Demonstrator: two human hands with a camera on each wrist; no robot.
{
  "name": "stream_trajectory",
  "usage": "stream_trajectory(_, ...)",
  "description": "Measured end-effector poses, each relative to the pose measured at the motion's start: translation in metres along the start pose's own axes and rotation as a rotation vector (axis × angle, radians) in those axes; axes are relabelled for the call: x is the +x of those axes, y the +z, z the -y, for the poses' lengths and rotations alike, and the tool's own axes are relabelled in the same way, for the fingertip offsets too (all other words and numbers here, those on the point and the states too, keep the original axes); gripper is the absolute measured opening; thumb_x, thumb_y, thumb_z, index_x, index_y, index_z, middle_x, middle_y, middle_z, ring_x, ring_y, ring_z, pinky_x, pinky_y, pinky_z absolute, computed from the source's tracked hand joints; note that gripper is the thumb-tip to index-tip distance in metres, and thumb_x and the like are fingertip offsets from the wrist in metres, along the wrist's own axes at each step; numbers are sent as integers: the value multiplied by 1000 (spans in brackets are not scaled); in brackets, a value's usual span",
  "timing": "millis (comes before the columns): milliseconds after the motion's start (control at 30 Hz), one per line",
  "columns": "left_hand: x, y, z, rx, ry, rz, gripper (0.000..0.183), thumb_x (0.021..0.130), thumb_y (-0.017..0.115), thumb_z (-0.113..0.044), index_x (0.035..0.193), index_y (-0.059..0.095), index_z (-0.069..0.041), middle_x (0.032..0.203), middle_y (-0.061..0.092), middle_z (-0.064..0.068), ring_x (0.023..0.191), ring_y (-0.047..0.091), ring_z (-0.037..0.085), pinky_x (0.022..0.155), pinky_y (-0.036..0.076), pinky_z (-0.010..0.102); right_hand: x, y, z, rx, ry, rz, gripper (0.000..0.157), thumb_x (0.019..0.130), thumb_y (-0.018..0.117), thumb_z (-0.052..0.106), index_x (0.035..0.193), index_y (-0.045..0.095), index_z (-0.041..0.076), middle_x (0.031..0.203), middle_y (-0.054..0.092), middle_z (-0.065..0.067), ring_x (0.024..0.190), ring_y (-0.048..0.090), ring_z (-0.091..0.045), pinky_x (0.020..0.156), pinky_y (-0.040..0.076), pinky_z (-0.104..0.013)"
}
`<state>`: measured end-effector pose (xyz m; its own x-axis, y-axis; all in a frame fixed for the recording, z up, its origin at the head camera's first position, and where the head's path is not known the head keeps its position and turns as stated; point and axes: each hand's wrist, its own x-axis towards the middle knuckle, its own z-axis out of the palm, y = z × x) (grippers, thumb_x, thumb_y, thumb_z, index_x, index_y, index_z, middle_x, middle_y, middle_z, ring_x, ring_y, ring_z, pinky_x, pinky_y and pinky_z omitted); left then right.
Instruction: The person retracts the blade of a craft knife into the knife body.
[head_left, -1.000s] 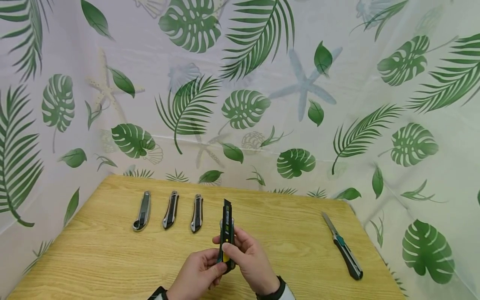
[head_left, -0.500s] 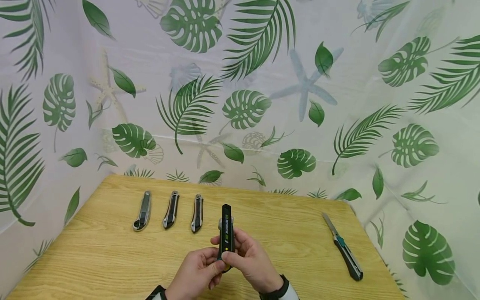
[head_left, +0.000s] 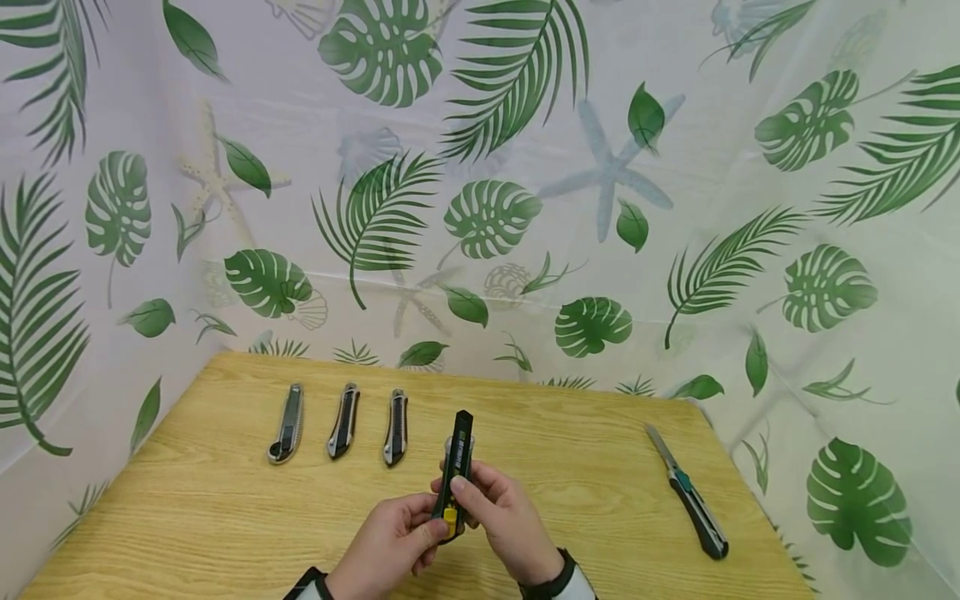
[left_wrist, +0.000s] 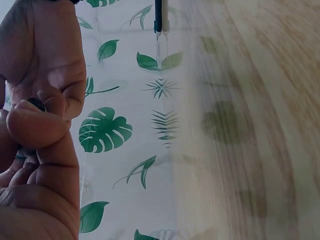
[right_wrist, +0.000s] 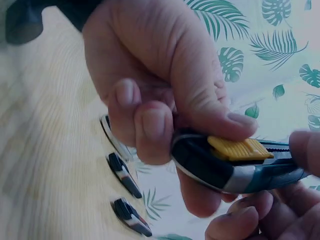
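Both hands hold a black and teal utility knife [head_left: 448,500] above the table. Its yellow slider [right_wrist: 240,148] shows on top of the handle. Pinching the handle's lower end, my left hand [head_left: 390,537] has its thumb on the slider. Higher up the body is my right hand [head_left: 506,521], with its thumb on a long black strip [head_left: 462,433] bearing small print. The strip points up and away, over a grey end of the knife. In the left wrist view, fingers [left_wrist: 40,130] hide almost all of the knife.
Three grey and black utility knives [head_left: 286,423] [head_left: 343,421] [head_left: 395,427] lie in a row at the back left of the wooden table [head_left: 187,517]. Another knife [head_left: 686,492], black and teal with its blade out, lies at the right. A leaf-printed sheet [head_left: 517,275] hangs behind.
The held knife's top has tilted to the right. My right thumb has slid up along the black strip, and the yellow slider is more exposed. The knives on the table have stayed put.
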<state>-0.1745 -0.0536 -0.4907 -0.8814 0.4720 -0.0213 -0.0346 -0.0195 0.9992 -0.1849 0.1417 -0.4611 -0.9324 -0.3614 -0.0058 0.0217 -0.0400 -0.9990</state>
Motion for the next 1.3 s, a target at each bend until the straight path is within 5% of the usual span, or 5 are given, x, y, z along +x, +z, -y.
stream_trajectory(167, 3, 0, 2, 22, -7, -9, 32, 102, 63, -24, 121, 66, 2, 78, 66, 12, 61, 56, 14, 52, 50, 24, 2, -2, -3, -86, -1, -102, 44, 101, 65, 36, 125, 66, 0, 98, 68, -6, 75, 51, -14, 67, 44, -26)
stream_trajectory(467, 2, 6, 9, 36, -57, -114, 35, 100, 68, -31, 118, 67, -1, 76, 67, 8, 57, 59, 16, 52, 52, 29, 7, 1, -15, -208, -9, -179, 40, 97, 72, 34, 120, 68, 2, 95, 72, -7, 76, 64, -15, 65, 52, -26)
stream_trajectory(767, 1, 19, 11, 308, -2, -300, 20, 94, 74, -28, 101, 71, -9, 78, 71, -4, 52, 64, 21, 45, 47, 28, 10, 13, -23, -403, -16, -256, 48, 91, 76, 44, 116, 71, 3, 81, 69, -4, 69, 67, -14, 61, 53, -28)
stream_trajectory(1133, 3, 14, 10, 346, -24, -205, 27, 97, 71, -36, 99, 73, -9, 83, 69, -3, 70, 66, 15, 60, 53, 30, 74, -18, -8, -774, 23, -341, 49, 89, 75, 41, 111, 69, -3, 73, 66, -2, 60, 58, -15, 52, 45, -30)
stream_trajectory(1300, 3, 16, 12, 346, 0, -149, 26, 98, 70, -36, 98, 73, -10, 82, 69, -4, 70, 65, 15, 60, 52, 28, 113, -22, -17, -991, 117, -331, 34, 86, 77, 37, 84, 70, 4, 63, 60, -2, 54, 52, -16, 48, 40, -28)
